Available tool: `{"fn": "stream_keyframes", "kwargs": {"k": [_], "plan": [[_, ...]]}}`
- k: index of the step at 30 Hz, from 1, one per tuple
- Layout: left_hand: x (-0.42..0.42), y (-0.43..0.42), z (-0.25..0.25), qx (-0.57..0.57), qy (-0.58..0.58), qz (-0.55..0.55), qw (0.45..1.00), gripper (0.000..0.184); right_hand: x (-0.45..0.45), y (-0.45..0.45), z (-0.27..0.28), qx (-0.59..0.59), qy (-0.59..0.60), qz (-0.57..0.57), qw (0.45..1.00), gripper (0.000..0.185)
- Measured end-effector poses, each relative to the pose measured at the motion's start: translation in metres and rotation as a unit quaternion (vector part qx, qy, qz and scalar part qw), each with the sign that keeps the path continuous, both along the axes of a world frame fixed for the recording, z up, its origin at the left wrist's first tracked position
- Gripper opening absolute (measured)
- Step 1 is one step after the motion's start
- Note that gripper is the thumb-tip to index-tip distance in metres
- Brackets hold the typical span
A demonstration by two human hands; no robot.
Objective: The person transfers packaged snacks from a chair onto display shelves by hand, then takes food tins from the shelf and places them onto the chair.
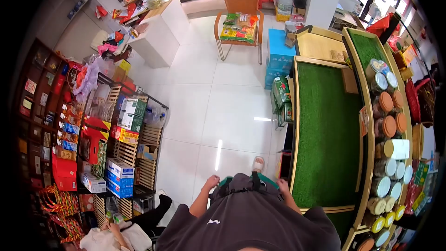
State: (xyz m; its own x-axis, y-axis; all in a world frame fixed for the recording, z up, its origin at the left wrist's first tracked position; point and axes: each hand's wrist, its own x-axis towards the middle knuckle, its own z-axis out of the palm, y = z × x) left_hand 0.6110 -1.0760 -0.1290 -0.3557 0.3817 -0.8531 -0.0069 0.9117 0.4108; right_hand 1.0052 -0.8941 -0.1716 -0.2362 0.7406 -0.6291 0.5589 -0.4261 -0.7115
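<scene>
Low in the view, my left hand (212,181) hangs beside my waist, fingers curled, next to a green edge of something at my body. On the other side, my right hand (282,185) is held low near the edge of the green-lined display stand (327,135); its fingers are too small to make out. A dark strap with a buckle (256,183) crosses my dark shirt (246,214). Between the hands a sandaled foot (258,162) shows on the white tiled floor (186,121).
Slatted shelves (150,135) with boxes stand left. An orange chair (241,4) holds bagged goods ahead. Blue boxes (278,49) are beside the stand, and lidded jars (384,128) line the right shelf. At lower left, a person (116,237) sits close by.
</scene>
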Motion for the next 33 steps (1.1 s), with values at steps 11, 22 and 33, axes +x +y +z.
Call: {"fn": "stream_keyframes", "kwargs": {"k": [11, 22, 33], "plan": [[-0.049, 0.175, 0.018, 0.249, 0.141, 0.030, 0.958, 0.022, -0.064, 0.142, 0.024, -0.191, 0.037, -0.151, 0.969, 0.025], [-0.208, 0.294, -0.026, 0.108, 0.043, 0.225, 0.967, 0.022, -0.124, 0.237, 0.023, -0.097, -0.110, -0.019, 0.989, 0.034], [-0.311, 0.405, 0.011, 0.145, -0.018, 0.180, 0.973, 0.032, -0.367, 0.455, 0.082, -0.088, 0.078, -0.033, 0.993, 0.036]]}}
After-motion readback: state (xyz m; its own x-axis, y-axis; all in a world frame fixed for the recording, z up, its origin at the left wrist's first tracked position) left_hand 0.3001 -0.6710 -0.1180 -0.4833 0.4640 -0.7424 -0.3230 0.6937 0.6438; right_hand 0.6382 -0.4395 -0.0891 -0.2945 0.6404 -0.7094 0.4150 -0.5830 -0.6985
